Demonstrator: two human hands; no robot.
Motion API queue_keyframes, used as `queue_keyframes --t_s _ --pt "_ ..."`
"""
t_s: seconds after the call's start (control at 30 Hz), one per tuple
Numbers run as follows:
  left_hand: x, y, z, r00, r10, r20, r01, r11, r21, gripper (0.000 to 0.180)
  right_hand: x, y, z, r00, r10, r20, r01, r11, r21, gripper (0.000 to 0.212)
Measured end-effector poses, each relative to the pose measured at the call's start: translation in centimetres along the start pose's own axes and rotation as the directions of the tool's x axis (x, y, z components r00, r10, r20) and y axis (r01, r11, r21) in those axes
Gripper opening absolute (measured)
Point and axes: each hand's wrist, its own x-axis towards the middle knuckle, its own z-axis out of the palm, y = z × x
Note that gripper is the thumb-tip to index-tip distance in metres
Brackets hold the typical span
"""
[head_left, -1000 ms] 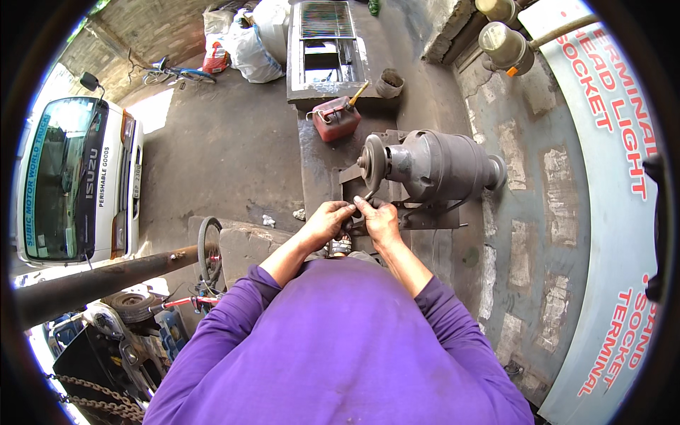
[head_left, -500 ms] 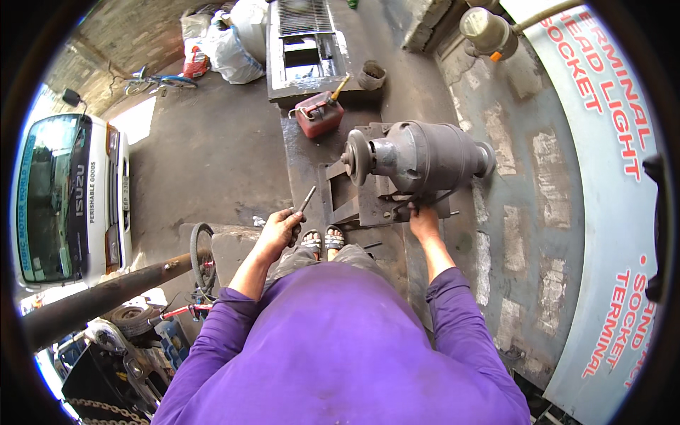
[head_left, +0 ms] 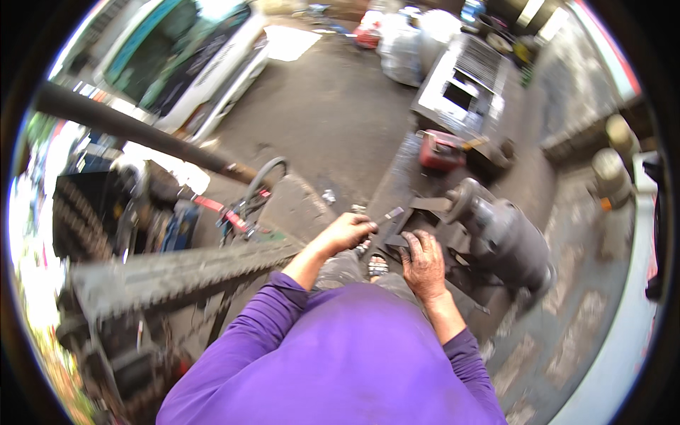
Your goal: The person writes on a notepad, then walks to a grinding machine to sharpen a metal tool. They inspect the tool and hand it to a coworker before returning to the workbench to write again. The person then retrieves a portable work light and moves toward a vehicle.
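My left hand is closed around a thin metal rod, whose free end points up and to the right, slightly blurred. Close beside it on the right, my right hand has its fingers stretched out, palm down, with nothing visible in it. Just right of that hand stands a grey bench grinder, a round motor body on a metal stand. Its grinding wheel sits on the end nearest my hands. Both hands are above my sandalled feet.
A red jerrycan stands beyond the grinder, before a metal unit with a grille. White sacks lie behind. To the left are a thick pole, a truck and a machine with a toothed edge.
My right hand has left the grinder's base and come over beside my left hand. The left hand still holds the rod. The whole view has turned left, shifting the grinder right.
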Motion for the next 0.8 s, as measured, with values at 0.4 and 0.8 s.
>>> queue_keyframes --t_s 0.4,0.8 --pt "-19.9 -10.5 10.9 0.923 0.081 -0.377 0.183 0.768 0.613 0.028 -4.0 -8.8 8.2 0.461 -0.463 0.757 0.535 0.826 0.179 0.024" --pt "-34.7 -21.6 13.1 0.903 -0.264 -0.34 -0.216 0.406 -0.888 0.024 -8.8 -23.8 9.1 0.03 -0.922 0.385 0.884 0.205 0.421 0.025"
